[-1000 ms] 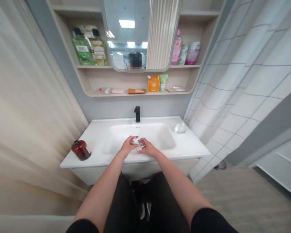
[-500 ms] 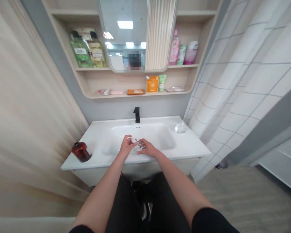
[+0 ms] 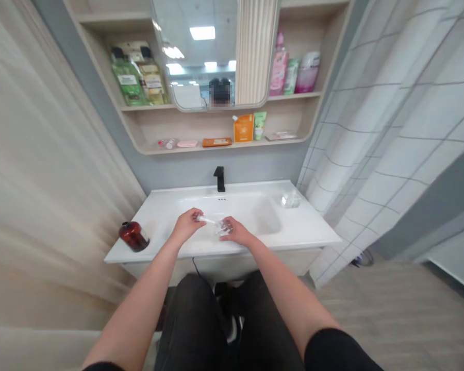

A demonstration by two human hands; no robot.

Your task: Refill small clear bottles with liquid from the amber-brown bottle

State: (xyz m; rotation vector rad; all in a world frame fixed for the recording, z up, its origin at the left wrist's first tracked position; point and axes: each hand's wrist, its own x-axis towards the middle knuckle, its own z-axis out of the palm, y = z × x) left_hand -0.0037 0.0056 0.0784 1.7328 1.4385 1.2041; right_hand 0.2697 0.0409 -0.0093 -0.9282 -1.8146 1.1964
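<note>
Over the front of the sink basin [image 3: 266, 214], my left hand [image 3: 188, 223] pinches a small white pump top [image 3: 201, 218]. A thin pale stem runs from it toward the clear bottle [image 3: 221, 227]. Fingers of my right hand [image 3: 235, 230] wrap round that bottle, which is transparent and lies tilted with its mouth to the left. Whether the stem's tip is still inside the mouth I cannot make out. A brown bottle [image 3: 134, 236] with no cap stands on the counter at the left.
A black faucet [image 3: 219, 179] rises behind the basin. At the counter's back right sits a clear, faceted container [image 3: 290, 200]. Above hangs a shelf unit [image 3: 216, 149] with a mirror [image 3: 201, 56], an orange pouch [image 3: 243, 129], a green tube [image 3: 259, 126] and several bottles. Curtains flank both sides.
My left hand has moved left, away from my right hand, drawing the white pump top off the clear bottle so its stem shows. My right hand keeps its grip.
</note>
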